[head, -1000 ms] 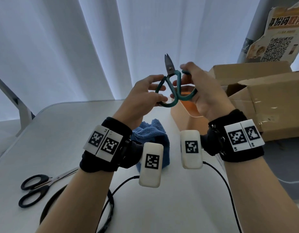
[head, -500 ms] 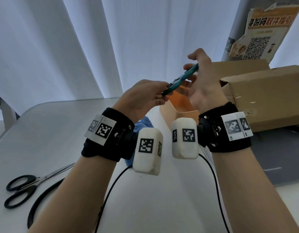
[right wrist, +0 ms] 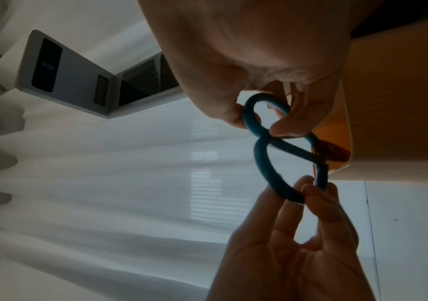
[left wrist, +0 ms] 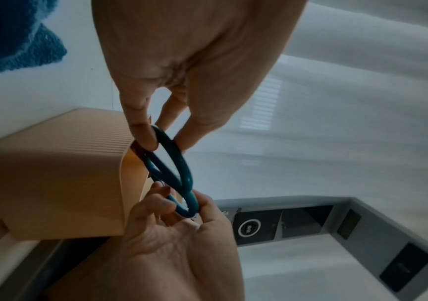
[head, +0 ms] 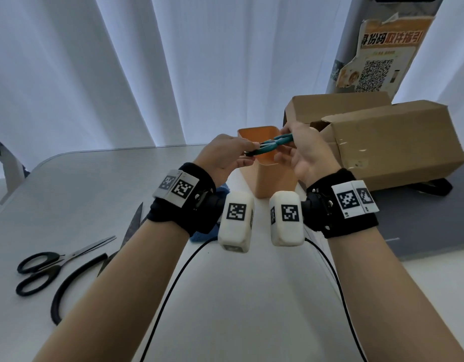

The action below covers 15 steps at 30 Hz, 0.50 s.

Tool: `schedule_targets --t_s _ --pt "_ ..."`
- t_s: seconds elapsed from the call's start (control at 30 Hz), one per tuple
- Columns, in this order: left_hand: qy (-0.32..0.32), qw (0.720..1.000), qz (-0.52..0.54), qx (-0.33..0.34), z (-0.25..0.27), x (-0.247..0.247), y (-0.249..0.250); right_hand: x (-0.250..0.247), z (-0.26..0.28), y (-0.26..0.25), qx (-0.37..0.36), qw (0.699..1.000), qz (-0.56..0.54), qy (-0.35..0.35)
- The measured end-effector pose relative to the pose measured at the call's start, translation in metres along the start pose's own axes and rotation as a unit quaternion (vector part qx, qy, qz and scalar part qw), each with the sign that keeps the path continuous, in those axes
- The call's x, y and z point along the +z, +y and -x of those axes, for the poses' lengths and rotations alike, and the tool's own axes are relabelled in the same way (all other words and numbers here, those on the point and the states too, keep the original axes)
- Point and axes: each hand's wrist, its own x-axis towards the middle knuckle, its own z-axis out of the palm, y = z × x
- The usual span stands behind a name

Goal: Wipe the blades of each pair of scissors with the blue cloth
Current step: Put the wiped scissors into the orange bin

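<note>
Teal scissors held level over the orange bin

The scissors [head: 268, 145] are pinched at one loop by the left hand [head: 223, 158] and at the other by the right hand [head: 307, 155], long axis left-to-right. The cloth [head: 220, 190] lies beside the bin [head: 264, 173], nearer the left hand. A second ago the blades were pointed upward.

I see black wristbands [head: 183, 205] with white coded tags [head: 354, 199], white boxy wrist cameras [head: 236, 222] and trailing black cables [head: 173, 283].
</note>
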Motion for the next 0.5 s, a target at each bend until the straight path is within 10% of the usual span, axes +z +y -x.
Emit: schedule_targets --t_s 0.5 --pt "0.010 0.992 0.124 -0.039 0.002 0.013 -0.008 -0.024 0.016 0.004 -0.011 1.000 -0.022 0.001"
